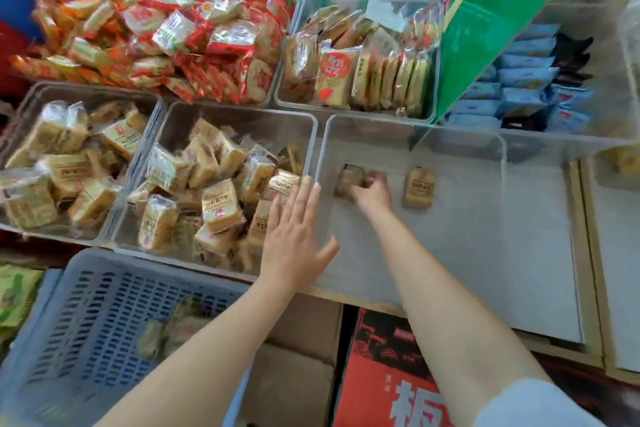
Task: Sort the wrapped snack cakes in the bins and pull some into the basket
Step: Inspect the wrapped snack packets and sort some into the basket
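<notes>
Inside the nearly bare clear bin point(498, 163), my right hand point(372, 192) curls its fingers round a wrapped snack cake point(348, 178). A second wrapped cake point(419, 188) lies flat a little to its right. My left hand point(294, 236) is spread flat with straight fingers over the rim between that bin and the middle clear bin point(242, 114), which is piled with several tan wrapped cakes point(221, 204). The blue slotted basket point(104, 305) sits low at the left, with a few wrapped cakes point(166, 333) blurred in its bottom.
Another clear bin of tan cakes point(62, 163) stands far left. Behind are red-and-orange packets point(180, 38), a bin of upright cakes point(363, 76), blue packets point(526, 87) and a green board point(495, 10). A red box point(381, 374) and brown cardboard point(298, 357) lie below the shelf.
</notes>
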The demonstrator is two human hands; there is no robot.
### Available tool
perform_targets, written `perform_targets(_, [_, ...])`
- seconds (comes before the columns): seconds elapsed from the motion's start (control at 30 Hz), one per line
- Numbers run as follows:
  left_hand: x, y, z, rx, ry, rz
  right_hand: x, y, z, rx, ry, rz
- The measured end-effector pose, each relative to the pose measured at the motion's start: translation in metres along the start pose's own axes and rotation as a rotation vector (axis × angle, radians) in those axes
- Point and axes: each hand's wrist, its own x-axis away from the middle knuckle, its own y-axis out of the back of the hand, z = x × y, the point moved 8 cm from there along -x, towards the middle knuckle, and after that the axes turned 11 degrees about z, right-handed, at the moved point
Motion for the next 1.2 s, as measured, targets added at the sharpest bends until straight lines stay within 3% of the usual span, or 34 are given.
perform_targets(0.37, [-0.002, -0.001, -0.001, -0.025, 0.002, 0.006, -0.004, 0.004, -0.023, -0.011, -0.07, 0.067])
perform_targets(0.5, [-0.001, 0.002, -0.003, -0.034, 0.0, 0.003, 0.015, 0.05, -0.017, -0.116, 0.083, -0.172])
perform_targets(0.63, [0.001, 0.003, -0.004, -0.024, 0.009, -0.003, 0.037, 0.103, -0.012, 0.053, 0.125, -0.386])
perform_targets(0.77, [0.001, 0.005, -0.004, -0.025, 0.018, 0.007, 0.039, 0.122, -0.017, 0.254, 0.113, -0.496])
perform_targets(1.0, [0.001, 0.002, -0.003, -0.031, 0.021, 0.019, 0.027, 0.104, -0.037, 0.227, 0.035, -0.267])
perform_targets(1.2, [0.001, 0.001, -0.002, -0.021, 0.021, 0.017, 0.017, 0.065, -0.043, 0.064, 0.007, -0.109])
